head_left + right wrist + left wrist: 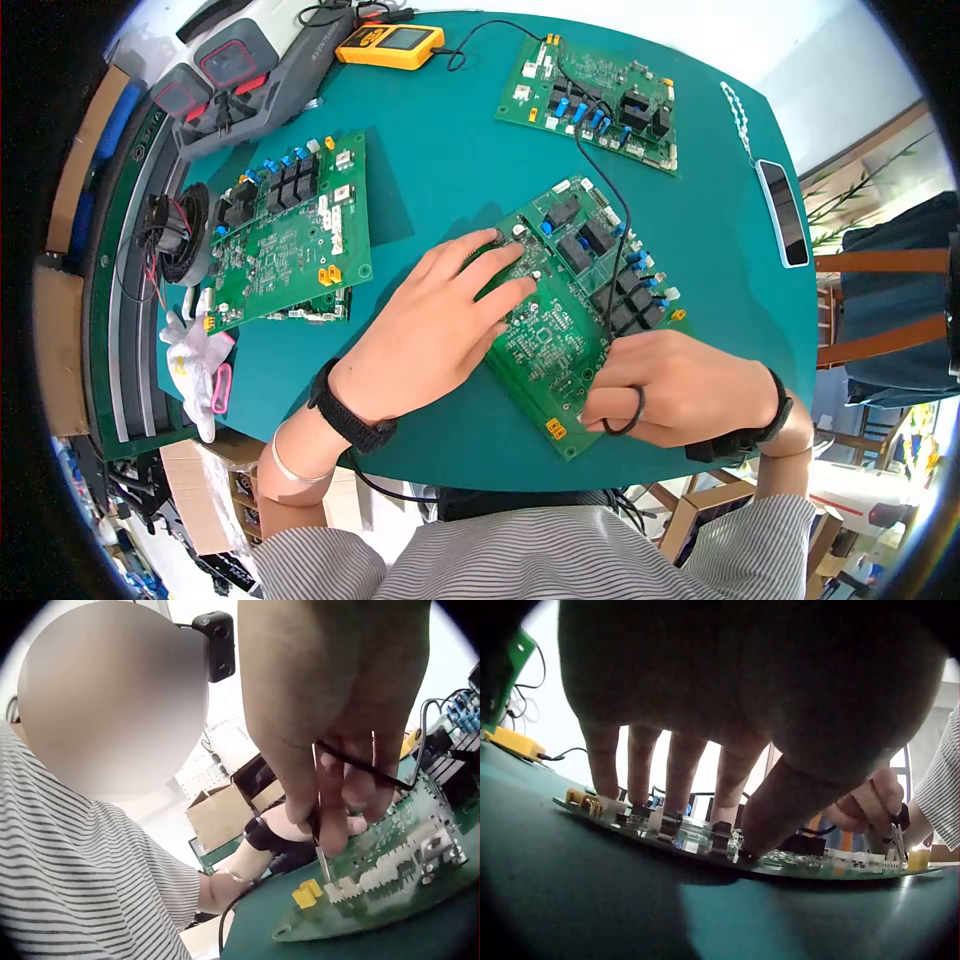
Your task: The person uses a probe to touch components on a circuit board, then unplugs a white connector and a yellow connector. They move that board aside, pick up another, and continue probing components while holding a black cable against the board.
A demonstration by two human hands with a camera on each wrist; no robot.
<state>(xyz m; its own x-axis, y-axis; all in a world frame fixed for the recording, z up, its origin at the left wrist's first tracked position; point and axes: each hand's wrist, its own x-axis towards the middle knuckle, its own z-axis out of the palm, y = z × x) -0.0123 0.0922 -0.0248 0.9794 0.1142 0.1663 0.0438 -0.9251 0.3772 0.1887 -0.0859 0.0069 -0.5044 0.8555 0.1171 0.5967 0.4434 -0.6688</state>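
Note:
A green circuit board (pixel 560 330) lies tilted on the teal table in front of me. My left hand (pixel 492 282) rests flat on its left half, fingers spread and straight; the left wrist view shows its fingertips (pixel 676 814) pressing on components of the board (pixel 802 864). At the board's near edge my right hand (pixel 608 392) pinches a thin metal probe (pixel 321 851) on a black lead (pixel 626 418). The probe tip touches a white connector (pixel 358 883) beside two yellow connectors (pixel 304 894).
A second board (pixel 290 235) lies to the left and a third board (pixel 590 95) at the back. A yellow multimeter (pixel 390 45), a grey tool case (pixel 235 85), a phone (pixel 782 212), a wire coil (pixel 170 235) and a white glove (pixel 195 365) ring the table.

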